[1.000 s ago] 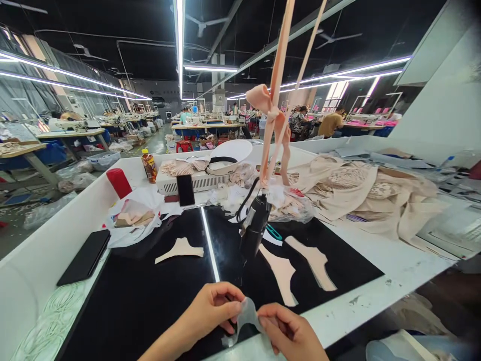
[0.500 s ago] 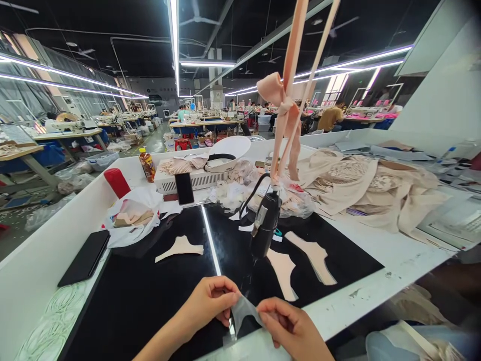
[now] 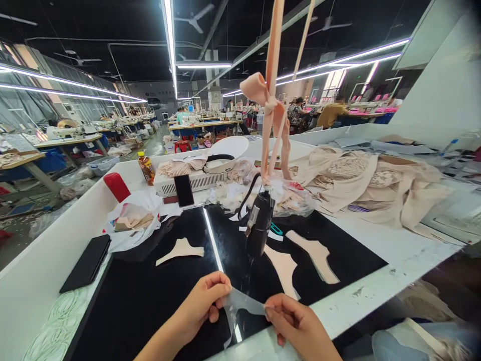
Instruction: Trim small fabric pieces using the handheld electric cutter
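Observation:
Between my two hands hangs a thin, see-through film piece (image 3: 242, 303) with a curved edge. My left hand (image 3: 203, 303) pinches its upper left corner between thumb and fingers. My right hand (image 3: 295, 318) grips its right end the same way. Below lies a glossy black work surface (image 3: 143, 296). Beige fabric cutouts rest on it: one cutout (image 3: 181, 250) at the left, another (image 3: 282, 268) in the middle, and a third (image 3: 315, 255) to the right. A black handheld tool (image 3: 260, 220) hangs just beyond my hands from a knotted peach fabric strap (image 3: 269, 108).
A black tablet-like case (image 3: 86, 263) and a white plastic bag (image 3: 137, 220) lie left. A phone (image 3: 184, 190) leans on a white box (image 3: 199, 181) at the back, near a bottle (image 3: 146, 168). Beige fabric (image 3: 356, 175) is heaped at the right. Co-workers sit far off.
My hands have moved apart, spreading the film wider and flatter between them. The hanging tool and its strap have shifted slightly left in view.

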`<state>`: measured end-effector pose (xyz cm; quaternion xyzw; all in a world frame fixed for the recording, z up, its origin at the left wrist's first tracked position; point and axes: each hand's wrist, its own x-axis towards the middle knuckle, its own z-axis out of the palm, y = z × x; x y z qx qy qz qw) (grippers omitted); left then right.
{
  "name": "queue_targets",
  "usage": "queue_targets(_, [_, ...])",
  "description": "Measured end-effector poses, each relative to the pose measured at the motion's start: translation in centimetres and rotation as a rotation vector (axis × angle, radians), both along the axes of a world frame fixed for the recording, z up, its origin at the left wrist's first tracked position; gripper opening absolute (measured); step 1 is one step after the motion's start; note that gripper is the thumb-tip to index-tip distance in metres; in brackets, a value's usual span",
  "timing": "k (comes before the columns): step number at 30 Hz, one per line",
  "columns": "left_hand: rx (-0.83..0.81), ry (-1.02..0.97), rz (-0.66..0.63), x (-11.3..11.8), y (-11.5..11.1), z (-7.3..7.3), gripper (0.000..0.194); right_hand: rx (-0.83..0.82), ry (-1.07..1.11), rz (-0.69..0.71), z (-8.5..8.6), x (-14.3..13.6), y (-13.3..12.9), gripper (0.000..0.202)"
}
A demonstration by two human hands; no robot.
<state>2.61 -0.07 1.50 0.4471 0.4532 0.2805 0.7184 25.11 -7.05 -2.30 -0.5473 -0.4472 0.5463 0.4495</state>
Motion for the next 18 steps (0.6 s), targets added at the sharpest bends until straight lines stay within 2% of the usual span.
queue_targets(4, [-0.025, -0.023, 0.026, -0.3, 0.1, -0.2, 0.028, -0.017, -0.003, 0.001, 0.6, -0.2, -0.1, 0.053])
queue_targets(11, [-0.027, -0.024, 0.028, -0.6, 0.6, 0.0, 0.025, -0.007, -0.062, -0.025, 1.3, -0.7, -0.4, 0.035])
queue_targets(18, [-0.015, -0.025, 0.025, -0.7, 0.8, 0.3, 0.028, 0.194, -0.254, -0.065, 2.5, -1.4, -0.9, 0.024])
